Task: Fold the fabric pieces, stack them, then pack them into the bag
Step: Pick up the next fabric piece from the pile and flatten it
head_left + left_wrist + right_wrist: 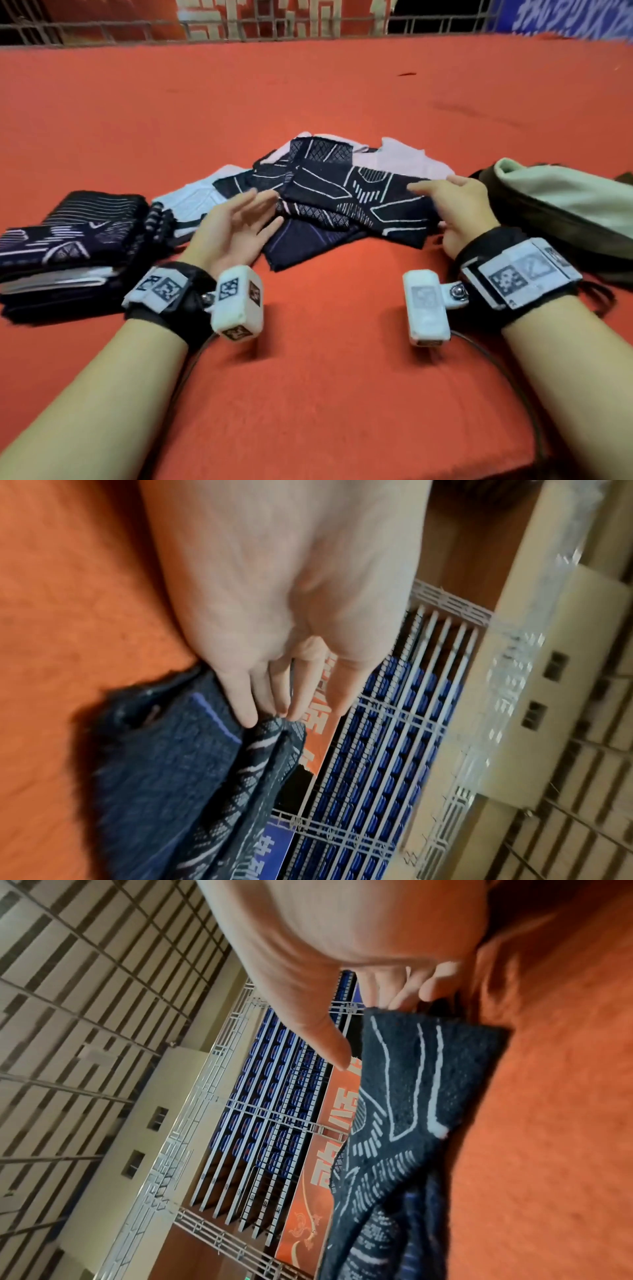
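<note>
Both hands [236, 226] (seemingly open) flank fabric pile [342, 192].

The head view looks down and forward over the dark fabric pile [329, 198], while both wrist views look closely along the fingers [246, 696] toward that pile's edges, sharing it.

**Fabric, stack and bag on the table**

On the table [308, 102], a loose heap of fabric pieces [342, 192] lies in the middle. A folded stack [65, 246] sits to its left, the bag [561, 202] to its right. The 2 hands, left hand [236, 229] and right hand [462, 212], flank the heap's near edge.
</note>
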